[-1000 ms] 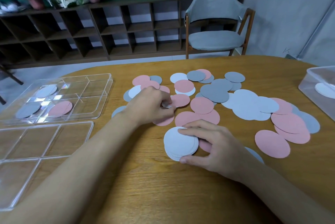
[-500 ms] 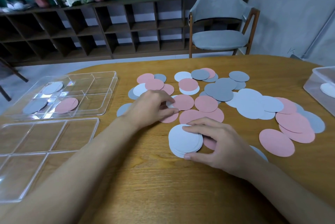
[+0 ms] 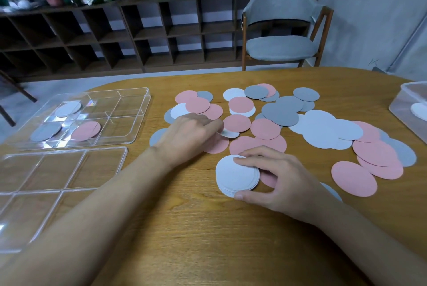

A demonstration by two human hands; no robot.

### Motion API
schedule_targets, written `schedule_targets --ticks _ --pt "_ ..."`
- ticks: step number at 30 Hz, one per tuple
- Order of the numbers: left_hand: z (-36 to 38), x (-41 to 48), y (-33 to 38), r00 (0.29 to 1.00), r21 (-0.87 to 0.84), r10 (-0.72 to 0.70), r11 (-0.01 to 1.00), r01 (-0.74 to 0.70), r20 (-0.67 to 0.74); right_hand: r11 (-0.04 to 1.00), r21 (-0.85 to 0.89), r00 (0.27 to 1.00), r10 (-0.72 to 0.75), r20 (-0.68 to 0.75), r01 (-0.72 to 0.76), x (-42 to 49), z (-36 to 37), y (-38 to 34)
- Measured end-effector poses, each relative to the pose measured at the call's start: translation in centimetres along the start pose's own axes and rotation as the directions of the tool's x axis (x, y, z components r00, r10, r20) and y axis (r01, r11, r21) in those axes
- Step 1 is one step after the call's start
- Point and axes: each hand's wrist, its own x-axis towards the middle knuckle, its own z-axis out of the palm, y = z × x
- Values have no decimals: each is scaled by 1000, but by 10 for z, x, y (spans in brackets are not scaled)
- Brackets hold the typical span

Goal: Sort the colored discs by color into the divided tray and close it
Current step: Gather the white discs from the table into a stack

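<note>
Discs [image 3: 240,121], tray [image 3: 129,128]: unmarked, unlabelled.

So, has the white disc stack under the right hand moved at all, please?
No. The white disc stack keeps its place left of the lone pink disc; only the camera shifted.

Right hand [image 3: 275,177] grips white stack [image 3: 235,176]; left hand [image 3: 187,135] pinches white disc [image 3: 230,133]

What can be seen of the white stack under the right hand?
The white stack is a small pile of thin, matte, paper-like round discs, roughly aligned, edges fanned slightly at the near side. It lies flat on the wooden table. The right hand grips it, fingers on top, thumb at the near edge.
</note>
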Motion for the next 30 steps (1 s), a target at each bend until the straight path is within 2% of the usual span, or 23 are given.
schedule_targets --ticks 3,6,8,10,13,15,18,22,24,30 --pt "-14 -7 4 998 -68 -42 997 39 -49 1000 9 1000 -5 -7 5 -1 0 -1" --pt "-36 -13 13 960 -300 -262 928 224 -96 999 32 1000 3 -20 -3 -1 1 0" --pt "-49 -18 20 880 -505 -471 774 381 -57 999 52 1000 15 -25 -13 -1 2 0" --pt "-59 -24 25 773 -679 -630 532 506 82 998 56 999 17 -30 -15 -1 3 0" --pt "-66 -36 34 679 -789 -650 195 582 341 997 65 999 30 -38 -28 -1 2 -3" --pt "-64 -42 43 652 -767 -590 84 636 476 996 80 999 38 -36 -35 -2 1 -3" --pt "-54 -46 53 628 -716 -545 69 694 556 991 113 995 85 -50 -79 -2 2 -3" --pt "-45 -43 62 610 -700 -553 66 711 568 973 197 990 132 -41 -122 -2 2 -4" --pt "-45 -40 66 616 -689 -565 111 716 549 977 185 993 110 -40 -101 -2 1 -5" --pt "-45 -36 72 672 -613 -586 343 712 453 994 98 996 44 -82 -36 -3 2 -2"
